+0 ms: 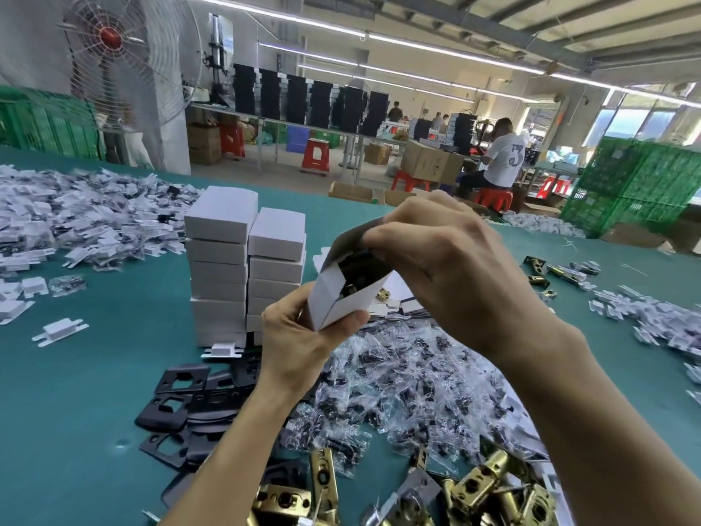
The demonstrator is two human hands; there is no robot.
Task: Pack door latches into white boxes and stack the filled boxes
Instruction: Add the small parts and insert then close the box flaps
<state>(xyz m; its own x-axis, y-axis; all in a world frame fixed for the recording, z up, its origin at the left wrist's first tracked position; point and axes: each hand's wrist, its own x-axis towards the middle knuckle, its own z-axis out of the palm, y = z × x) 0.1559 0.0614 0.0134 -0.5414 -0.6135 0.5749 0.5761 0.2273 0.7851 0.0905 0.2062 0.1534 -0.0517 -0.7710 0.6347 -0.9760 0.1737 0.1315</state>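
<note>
I hold a small white box [351,294] tilted above the green table, its end open and dark parts with a bit of brass showing inside. My left hand [299,343] grips the box from below. My right hand [436,260] curls over the top and pinches the grey lid flap [354,237]. Two stacks of closed white boxes [242,267] stand just behind and to the left. Brass door latches [481,484] lie in a heap at the near edge.
Black strike plates [182,392] lie left of my left arm. Small clear bags of screws [398,373] are piled under my hands. White cardboard inserts [76,218] cover the far left, more lie at the right [645,317]. Green crates [637,184] stand at the right.
</note>
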